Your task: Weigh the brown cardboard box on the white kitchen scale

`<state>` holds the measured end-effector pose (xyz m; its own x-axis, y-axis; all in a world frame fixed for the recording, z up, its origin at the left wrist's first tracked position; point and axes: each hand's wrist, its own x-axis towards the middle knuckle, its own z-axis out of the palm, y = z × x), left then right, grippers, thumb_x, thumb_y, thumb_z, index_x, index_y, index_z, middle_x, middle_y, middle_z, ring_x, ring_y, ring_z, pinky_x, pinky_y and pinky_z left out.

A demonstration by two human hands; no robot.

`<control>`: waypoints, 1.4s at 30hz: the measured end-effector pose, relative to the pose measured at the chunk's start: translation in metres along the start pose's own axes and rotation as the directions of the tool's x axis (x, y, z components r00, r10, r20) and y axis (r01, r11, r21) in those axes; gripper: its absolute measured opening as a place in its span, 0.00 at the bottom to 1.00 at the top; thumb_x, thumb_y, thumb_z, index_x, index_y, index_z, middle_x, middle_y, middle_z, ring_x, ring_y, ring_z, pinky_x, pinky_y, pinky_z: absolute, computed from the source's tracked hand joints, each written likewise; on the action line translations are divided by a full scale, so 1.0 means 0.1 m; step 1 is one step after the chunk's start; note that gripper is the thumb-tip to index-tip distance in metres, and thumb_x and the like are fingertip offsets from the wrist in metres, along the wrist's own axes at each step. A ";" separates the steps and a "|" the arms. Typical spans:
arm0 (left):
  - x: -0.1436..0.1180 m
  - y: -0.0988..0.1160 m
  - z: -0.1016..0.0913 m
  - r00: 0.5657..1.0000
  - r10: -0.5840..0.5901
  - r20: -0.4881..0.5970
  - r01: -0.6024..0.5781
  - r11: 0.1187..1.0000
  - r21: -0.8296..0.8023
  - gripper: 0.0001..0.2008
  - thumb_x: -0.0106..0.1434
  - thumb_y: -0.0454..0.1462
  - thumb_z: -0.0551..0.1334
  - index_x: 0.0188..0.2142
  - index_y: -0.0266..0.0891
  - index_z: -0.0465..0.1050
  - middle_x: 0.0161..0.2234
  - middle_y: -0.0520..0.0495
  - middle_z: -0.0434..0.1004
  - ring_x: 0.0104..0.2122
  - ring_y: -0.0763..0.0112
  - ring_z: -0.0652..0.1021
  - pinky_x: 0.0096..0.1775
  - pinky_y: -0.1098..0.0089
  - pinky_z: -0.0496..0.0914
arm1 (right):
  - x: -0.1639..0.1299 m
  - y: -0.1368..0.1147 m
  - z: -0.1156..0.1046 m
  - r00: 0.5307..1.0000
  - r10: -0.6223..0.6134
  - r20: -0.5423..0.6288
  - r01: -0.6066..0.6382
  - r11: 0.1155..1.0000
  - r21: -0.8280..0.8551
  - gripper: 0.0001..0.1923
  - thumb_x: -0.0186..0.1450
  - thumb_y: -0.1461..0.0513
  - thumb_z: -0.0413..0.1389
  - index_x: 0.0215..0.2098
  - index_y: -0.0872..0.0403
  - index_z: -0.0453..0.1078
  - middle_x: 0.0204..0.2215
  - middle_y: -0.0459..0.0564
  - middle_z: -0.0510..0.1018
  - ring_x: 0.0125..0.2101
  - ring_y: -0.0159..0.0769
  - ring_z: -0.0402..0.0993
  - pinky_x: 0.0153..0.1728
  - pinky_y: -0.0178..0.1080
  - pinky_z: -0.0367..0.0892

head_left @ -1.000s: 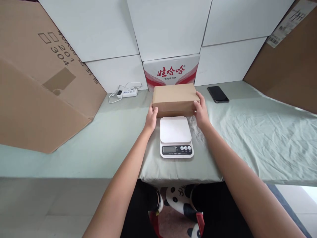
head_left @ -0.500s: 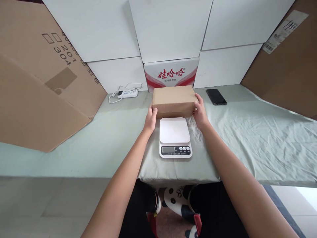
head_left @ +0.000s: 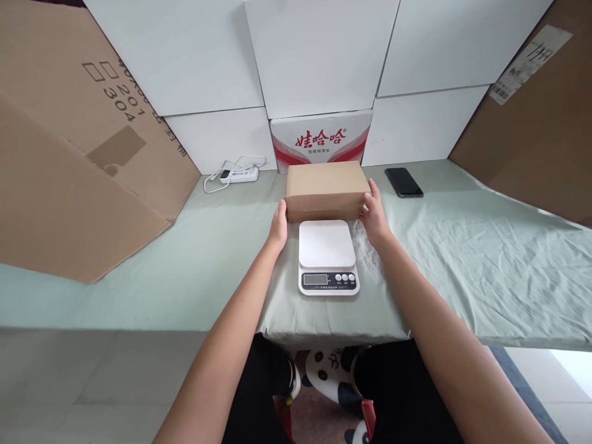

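Observation:
A closed brown cardboard box (head_left: 327,179) rests on the green cloth, directly behind a white kitchen scale (head_left: 326,245). My left hand (head_left: 279,227) lies along the box's left side, its fingers straight and its thumb off the front face. At the right end, my right hand (head_left: 374,213) has its fingers apart and its thumb near the front corner. The far fingers of both hands are partly hidden. Nothing lies on the scale's platform; its display and several buttons face me.
A black phone (head_left: 404,182) lies at the back right. Behind on the left is a white power strip (head_left: 239,175) with a cable. A red-and-white printed carton (head_left: 321,139) stands behind the box. Large cardboard panels (head_left: 139,203) flank the table.
My left thumb has come off the box's front face to its side. My right fingers have loosened slightly outward from the right end. The box and scale have stayed put.

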<state>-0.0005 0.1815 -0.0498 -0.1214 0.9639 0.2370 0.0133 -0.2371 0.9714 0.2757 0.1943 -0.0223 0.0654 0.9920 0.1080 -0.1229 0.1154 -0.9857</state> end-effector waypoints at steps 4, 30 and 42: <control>-0.03 0.07 0.05 0.992 -0.126 0.002 0.126 0.991 -0.055 0.43 0.74 0.70 0.46 0.68 0.45 0.76 0.72 0.40 0.78 0.77 0.47 0.71 0.77 0.48 0.68 | 0.00 0.08 0.03 0.999 -0.052 0.006 0.052 0.998 -0.037 0.54 0.61 0.33 0.60 0.80 0.33 0.50 0.83 0.47 0.58 0.79 0.52 0.60 0.76 0.65 0.65; -1.31 0.72 -0.07 0.998 0.061 -0.013 -0.060 0.998 0.029 0.37 0.74 0.68 0.55 0.66 0.47 0.71 0.68 0.38 0.80 0.72 0.47 0.75 0.67 0.53 0.73 | -1.54 -0.40 -0.03 0.978 -0.207 0.000 0.204 0.967 -0.150 0.48 0.73 0.40 0.57 0.83 0.32 0.40 0.85 0.45 0.52 0.85 0.54 0.46 0.85 0.68 0.44; -1.50 0.62 -0.13 0.994 0.071 -0.085 -0.073 0.997 -0.018 0.36 0.75 0.67 0.54 0.68 0.49 0.72 0.70 0.38 0.76 0.71 0.47 0.75 0.70 0.50 0.70 | -1.65 -0.39 -0.04 0.986 -0.160 0.051 0.167 0.972 -0.169 0.48 0.75 0.38 0.54 0.84 0.34 0.38 0.86 0.46 0.49 0.86 0.55 0.42 0.84 0.67 0.51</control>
<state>0.0057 0.0207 -0.0257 -0.2043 0.9306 0.3036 0.0047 -0.3092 0.9510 0.2735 0.0258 -0.0018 0.0336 0.9620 0.2709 0.0585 0.2687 -0.9614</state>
